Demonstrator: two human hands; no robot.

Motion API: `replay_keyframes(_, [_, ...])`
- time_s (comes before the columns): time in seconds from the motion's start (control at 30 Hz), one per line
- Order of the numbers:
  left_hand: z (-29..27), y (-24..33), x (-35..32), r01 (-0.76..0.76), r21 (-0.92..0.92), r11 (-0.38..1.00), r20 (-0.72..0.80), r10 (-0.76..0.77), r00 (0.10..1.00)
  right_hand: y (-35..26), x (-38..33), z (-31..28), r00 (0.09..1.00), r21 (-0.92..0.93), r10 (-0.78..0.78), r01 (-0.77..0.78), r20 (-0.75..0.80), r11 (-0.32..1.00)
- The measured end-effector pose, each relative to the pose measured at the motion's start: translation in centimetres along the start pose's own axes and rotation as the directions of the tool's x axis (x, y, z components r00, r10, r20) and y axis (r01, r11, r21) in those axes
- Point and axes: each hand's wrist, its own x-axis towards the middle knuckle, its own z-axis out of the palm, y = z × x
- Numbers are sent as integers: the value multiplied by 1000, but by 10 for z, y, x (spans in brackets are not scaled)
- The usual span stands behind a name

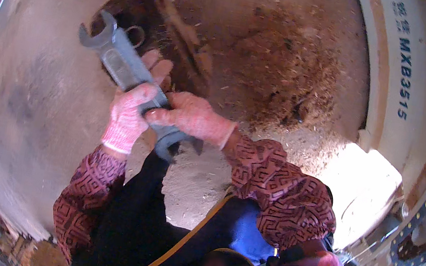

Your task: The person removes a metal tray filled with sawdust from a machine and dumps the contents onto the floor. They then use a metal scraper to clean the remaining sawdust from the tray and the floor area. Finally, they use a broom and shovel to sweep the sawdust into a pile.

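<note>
Together, left hand (129, 110) and right hand (193, 117), in knitted gloves (208, 126), clasp a forked metal wrench (121, 66). Its lower end (167, 141) looks blurred.

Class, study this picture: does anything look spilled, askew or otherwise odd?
Yes: loose brown debris is strewn across the floor, above and right of the wrench in the picture, looking spilled or unswept. The wrench, in the left hand and right hand, shows no clear damage.

Workshop, littered floor (188, 194), machine casing (424, 84), large wrench (124, 66)
</note>
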Motion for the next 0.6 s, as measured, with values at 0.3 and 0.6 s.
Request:
replay_keyframes(0.3, [-8,-7,4,47,11,999,78,-47,996,9,-23,13,911,235,-46,155,-411,960])
replay_keyframes(0.6, [-51,-12,51,187,29,982,-129,-181,975,72,-61,-106,645,-137,103,-311,-757,941])
